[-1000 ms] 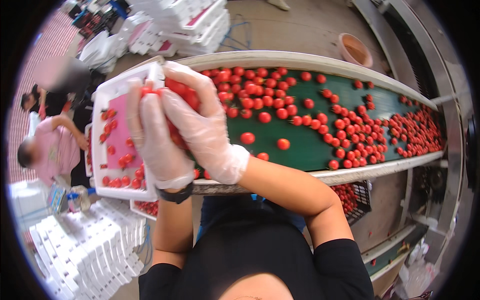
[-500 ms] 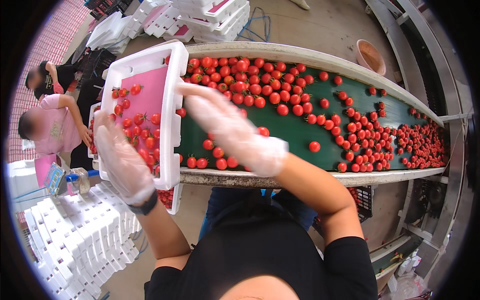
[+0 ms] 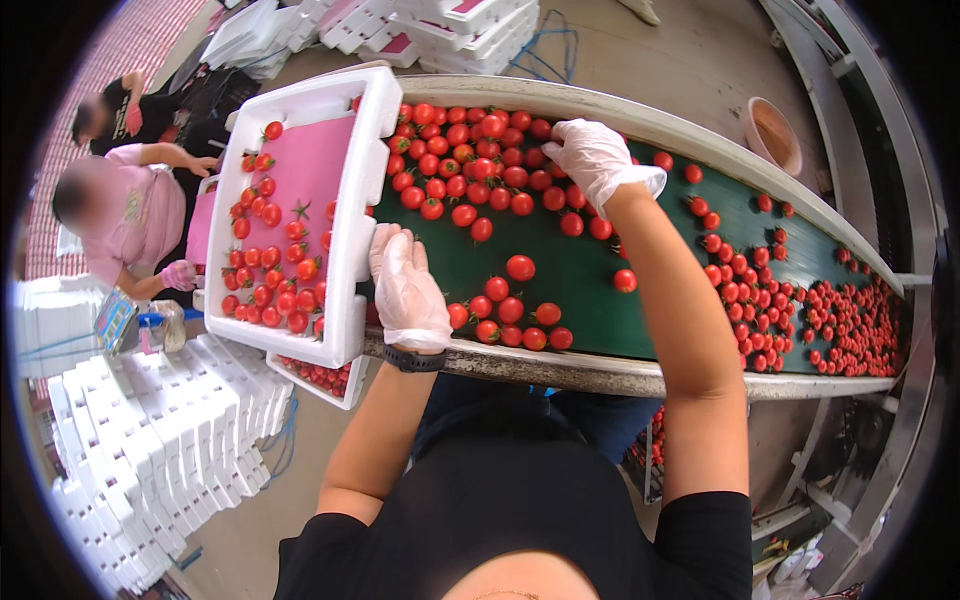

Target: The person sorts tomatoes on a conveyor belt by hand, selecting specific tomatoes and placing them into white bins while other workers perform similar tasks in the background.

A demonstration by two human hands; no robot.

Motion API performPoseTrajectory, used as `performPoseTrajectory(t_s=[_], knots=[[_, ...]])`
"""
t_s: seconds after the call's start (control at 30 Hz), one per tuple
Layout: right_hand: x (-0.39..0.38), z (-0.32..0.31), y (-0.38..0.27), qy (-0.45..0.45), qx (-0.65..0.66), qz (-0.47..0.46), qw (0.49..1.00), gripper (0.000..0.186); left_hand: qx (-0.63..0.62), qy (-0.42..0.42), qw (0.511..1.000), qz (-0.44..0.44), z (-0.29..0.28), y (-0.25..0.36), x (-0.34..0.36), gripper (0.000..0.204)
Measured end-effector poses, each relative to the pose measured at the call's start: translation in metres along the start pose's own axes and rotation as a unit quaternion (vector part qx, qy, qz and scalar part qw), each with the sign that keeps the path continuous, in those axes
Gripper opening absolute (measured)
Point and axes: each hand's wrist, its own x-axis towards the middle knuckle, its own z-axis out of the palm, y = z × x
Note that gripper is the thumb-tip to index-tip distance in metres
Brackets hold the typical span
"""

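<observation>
A white foam box (image 3: 351, 230) lined with pink sits tilted at the left end of the green conveyor belt (image 3: 600, 325). Red cherry tomatoes (image 3: 262, 296) cover part of its inside, mostly the near side. My left hand (image 3: 408, 290), in a clear glove, is beside the box's right wall, palm turned up and fingers stretched, holding nothing I can see. Over the far side of the belt is my gloved right hand (image 3: 598, 165), fingers bent loosely against the edge of a cluster of loose tomatoes (image 3: 480, 165). A smaller group of tomatoes (image 3: 510, 310) lies near the belt's front edge.
Foam boxes stand stacked at lower left (image 3: 170, 430) and far back (image 3: 470, 30). Beneath the tilted box is another box of tomatoes (image 3: 315, 375). Dense tomatoes (image 3: 850, 325) fill the belt's right end. Two people (image 3: 140, 205) are at the left; a round tub (image 3: 773, 135) stands behind the belt.
My left hand has moved from over the box to its right side. My right hand has gone right and away from me to the far tomatoes. The tomatoes inside the box lie differently.
</observation>
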Motion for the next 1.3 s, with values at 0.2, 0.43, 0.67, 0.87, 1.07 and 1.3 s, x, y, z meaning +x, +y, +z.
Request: performPoseTrajectory(t_s=[0.2,0.43,0.67,0.87,1.07,1.3], knots=[[-0.023,-0.028,0.011,-0.063,0.159,0.077,0.982,0.026,-0.023,0.002,0.999,-0.044,0.023,-0.014,0.014,0.047],[-0.283,-0.084,0.097,0.047,0.601,0.156,0.783,0.026,-0.063,0.030,0.996,-0.051,0.026,-0.032,0.042,0.020],[-0.525,-0.051,0.191,0.003,-0.076,0.640,0.764,0.047,-0.053,0.026,0.994,-0.090,0.036,-0.038,0.062,0.016],[-0.390,-0.085,0.121,0.205,0.628,0.297,0.690,0.061,-0.073,-0.033,0.990,-0.114,0.036,-0.042,0.092,0.032],[-0.307,-0.081,0.129,0.094,0.645,0.341,0.677,0.046,-0.117,-0.024,0.979,-0.166,0.062,-0.051,0.086,0.044],[-0.184,-0.033,0.089,0.112,0.126,-0.001,0.986,0.026,-0.107,-0.081,0.968,-0.213,0.072,-0.061,0.086,0.057]])
